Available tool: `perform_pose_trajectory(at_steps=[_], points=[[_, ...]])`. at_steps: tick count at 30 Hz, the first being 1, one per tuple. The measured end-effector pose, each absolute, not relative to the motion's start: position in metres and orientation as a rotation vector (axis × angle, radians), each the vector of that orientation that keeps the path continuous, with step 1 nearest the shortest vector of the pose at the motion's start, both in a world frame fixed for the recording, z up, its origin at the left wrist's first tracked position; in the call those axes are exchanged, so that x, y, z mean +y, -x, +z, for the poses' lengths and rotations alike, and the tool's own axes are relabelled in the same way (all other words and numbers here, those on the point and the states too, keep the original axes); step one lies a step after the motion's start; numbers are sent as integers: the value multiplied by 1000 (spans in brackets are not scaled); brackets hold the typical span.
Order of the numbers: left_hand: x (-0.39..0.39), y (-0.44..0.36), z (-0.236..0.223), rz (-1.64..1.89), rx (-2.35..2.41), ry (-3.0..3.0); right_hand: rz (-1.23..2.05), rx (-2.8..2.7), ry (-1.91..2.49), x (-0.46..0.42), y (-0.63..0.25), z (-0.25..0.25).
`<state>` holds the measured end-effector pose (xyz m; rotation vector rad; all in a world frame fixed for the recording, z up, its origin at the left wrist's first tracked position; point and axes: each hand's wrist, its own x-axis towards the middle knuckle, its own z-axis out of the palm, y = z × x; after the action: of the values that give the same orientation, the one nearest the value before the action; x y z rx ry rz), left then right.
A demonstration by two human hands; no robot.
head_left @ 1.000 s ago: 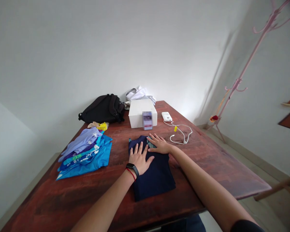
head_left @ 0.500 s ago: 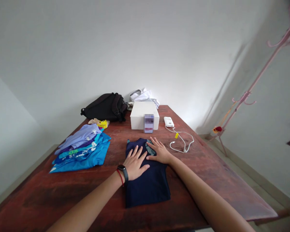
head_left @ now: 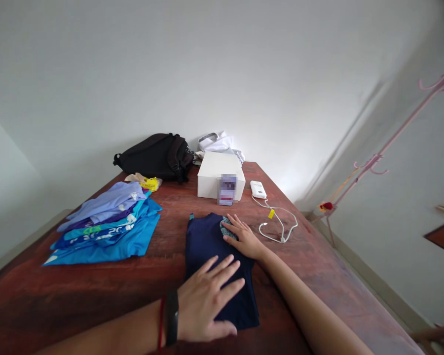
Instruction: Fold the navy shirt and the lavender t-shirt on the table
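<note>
A folded navy garment [head_left: 205, 241] with a patterned grey-green patch near its far end lies flat on the wooden table in front of me. My right hand [head_left: 244, 239] rests on its far right part, fingers spread over the patch. Over the near part of the cloth is my left hand [head_left: 210, 298], open with fingers apart; whether it touches the fabric I cannot tell. A dark band and a red string circle the left wrist. To the left sits a pile of folded clothes [head_left: 111, 227], lilac on top and bright blue below.
At the back, a black backpack [head_left: 155, 157] lies beside a white box [head_left: 210, 167] with a phone [head_left: 227, 190] leaning on its front. White cloth [head_left: 216, 142] is behind the box. A power bank [head_left: 258, 189] with a white cable [head_left: 292, 224] lies right. A pink coat stand [head_left: 392, 138] is beyond the table.
My left hand has come back toward me from the middle of the navy garment to its near part. My right hand stays on the patch. The view has shifted slightly.
</note>
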<state>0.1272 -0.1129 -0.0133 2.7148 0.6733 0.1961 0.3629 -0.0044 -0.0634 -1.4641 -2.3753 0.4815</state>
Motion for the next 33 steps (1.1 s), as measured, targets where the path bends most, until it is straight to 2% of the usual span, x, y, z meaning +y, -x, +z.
perform_pose_trajectory(at_steps=[4,17,27,33], points=[[-138,-141,-13,84,729,-2742,482,-2355,1467,-5,-362,-63],[-147,-131,10,-280,822,-2741,459,-2357,1466,-5,-363,-62],[-153,-138,-1,-154,789,-2746,441,-2326,1462,-2,-363,-68],[-152,-153,-11,-175,1095,-2679,422,-2299,1459,-1,-363,-69]])
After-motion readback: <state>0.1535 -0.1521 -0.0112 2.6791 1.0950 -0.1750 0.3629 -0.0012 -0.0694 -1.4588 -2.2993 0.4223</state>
